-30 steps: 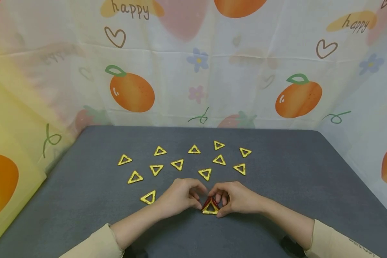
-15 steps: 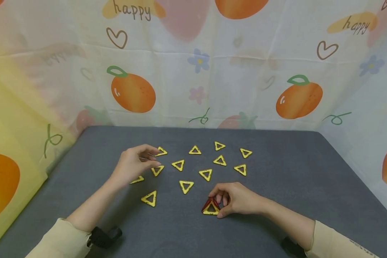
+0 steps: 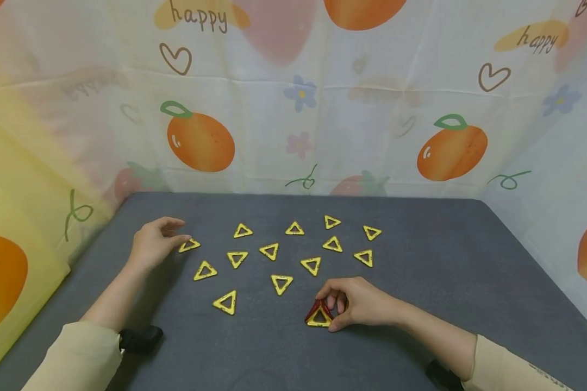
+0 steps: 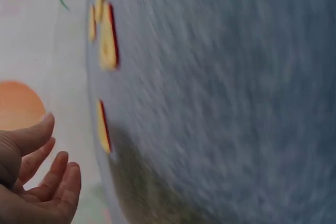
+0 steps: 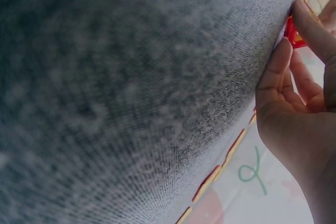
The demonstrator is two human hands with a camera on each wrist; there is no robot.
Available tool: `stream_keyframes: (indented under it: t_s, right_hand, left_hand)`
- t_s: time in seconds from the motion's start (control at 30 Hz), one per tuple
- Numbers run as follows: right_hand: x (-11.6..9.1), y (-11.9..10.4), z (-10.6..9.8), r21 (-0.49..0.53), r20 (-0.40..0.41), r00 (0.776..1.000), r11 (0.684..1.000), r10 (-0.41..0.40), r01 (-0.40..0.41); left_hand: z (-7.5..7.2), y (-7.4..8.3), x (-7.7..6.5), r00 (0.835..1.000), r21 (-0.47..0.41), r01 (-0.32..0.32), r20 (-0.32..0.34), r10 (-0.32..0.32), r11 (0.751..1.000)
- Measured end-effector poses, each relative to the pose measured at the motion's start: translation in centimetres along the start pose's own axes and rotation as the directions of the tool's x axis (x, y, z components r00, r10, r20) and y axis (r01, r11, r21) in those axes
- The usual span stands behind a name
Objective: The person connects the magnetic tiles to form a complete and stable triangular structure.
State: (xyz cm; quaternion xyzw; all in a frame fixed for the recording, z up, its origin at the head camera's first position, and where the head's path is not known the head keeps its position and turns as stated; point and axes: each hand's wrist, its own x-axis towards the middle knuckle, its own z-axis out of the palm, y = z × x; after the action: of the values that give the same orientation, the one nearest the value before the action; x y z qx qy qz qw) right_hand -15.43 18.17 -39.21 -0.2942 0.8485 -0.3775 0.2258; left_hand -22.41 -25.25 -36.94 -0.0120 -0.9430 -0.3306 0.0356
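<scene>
My right hand [image 3: 359, 303] grips a small pyramid [image 3: 312, 315] of magnetic triangle tiles, yellow in front with red sides, standing on the dark table. In the right wrist view, a red side of the pyramid [image 5: 290, 31] shows between thumb and fingers. My left hand [image 3: 153, 243] hovers at the far left with thumb and fingers spread apart. Its thumb overlaps the leftmost yellow triangle tile [image 3: 191, 248] in the head view. From the left wrist, a gap shows between the fingers [image 4: 67, 192] and the nearest tile [image 4: 103, 129].
Several yellow open-centred triangle tiles lie flat across the grey table [image 3: 445, 260]. One tile [image 3: 281, 290] is just left of the pyramid, another [image 3: 232, 309] farther left. A printed cloth [image 3: 264, 108] hangs behind the table and along both sides.
My left hand left the pyramid, passed over the left tiles and reached the leftmost tile. One tile now shows where that hand had covered it. The right hand stays on the pyramid.
</scene>
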Motion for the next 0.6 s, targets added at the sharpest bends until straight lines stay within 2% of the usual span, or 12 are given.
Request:
stream_keyframes:
  t_s: [0.13, 0.23, 0.33, 0.43, 0.6]
  right_hand:
    - [0.0, 0.0, 0.1, 0.001, 0.000, 1.000, 1.000, 0.000, 0.000]
    - [0.1, -0.1, 0.1, -0.001, 0.000, 1.000, 1.000, 0.002, -0.002]
    - [0.1, 0.0, 0.1, -0.001, -0.003, 1.000, 1.000, 0.000, 0.000]
    - [0.1, 0.0, 0.1, 0.001, -0.005, 1.000, 1.000, 0.002, -0.002]
    - [0.1, 0.1, 0.1, 0.000, -0.003, 1.000, 1.000, 0.007, -0.007]
  left_hand:
    - [-0.2, -1.6, 0.6, 0.996, 0.048, 0.036, 0.081, -0.039, 0.998]
    - [-0.3, -2.5, 1.0, 0.983, 0.049, 0.055, 0.174, -0.063, 0.997]
    - [-0.3, -3.0, 1.2, 0.966, 0.028, 0.051, 0.251, -0.056, 0.998]
    - [-0.2, -3.2, 1.3, 0.960, 0.012, 0.026, 0.279, -0.028, 1.000]
    - [-0.1, -3.2, 1.3, 0.958, 0.017, -0.009, 0.286, 0.003, 1.000]
